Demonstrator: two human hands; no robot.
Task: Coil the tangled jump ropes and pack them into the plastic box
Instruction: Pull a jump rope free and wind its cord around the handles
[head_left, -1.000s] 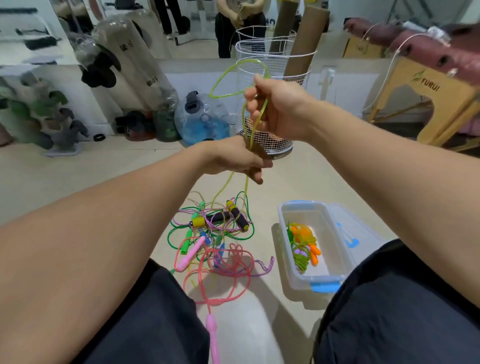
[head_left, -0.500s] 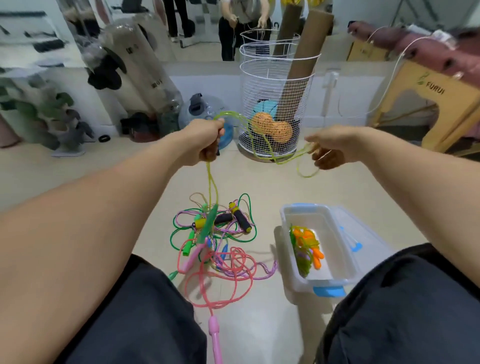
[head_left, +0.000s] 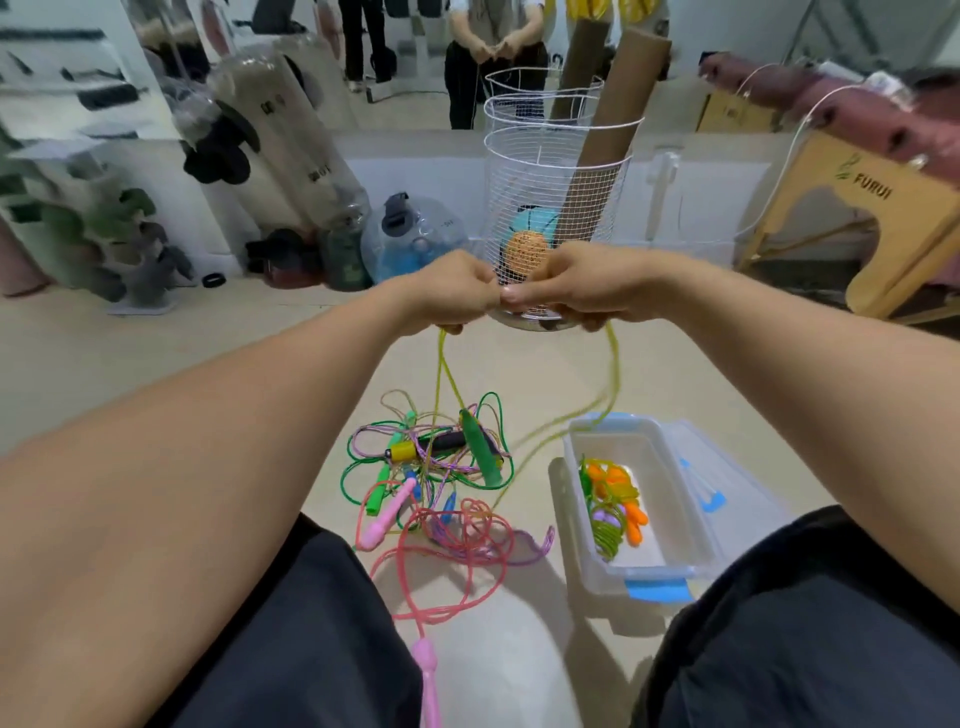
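Observation:
My left hand (head_left: 452, 291) and my right hand (head_left: 576, 291) meet in front of me, knuckles almost touching, and both grip a yellow-green jump rope (head_left: 613, 374). One strand drops from the left hand to a green handle (head_left: 480, 449) hanging over the tangled pile of ropes (head_left: 431, 467) on the floor. A loop swings down from the right hand toward the clear plastic box (head_left: 685, 525). The box stands open at the right with a coiled rope with orange handles (head_left: 613, 501) inside. A pink rope (head_left: 447, 566) trails toward me.
A white wire basket (head_left: 550, 208) with cardboard tubes and balls stands just behind my hands. The box's clear lid (head_left: 737, 493) lies at the box's right side. Bottles and bags line the wall at the left; a wooden bench (head_left: 883, 223) is at the right. My knees frame the floor.
My hands, spread apart half a second ago, have come together at the centre. The rope's green handle has lifted off the pile and a loop now hangs from my right hand.

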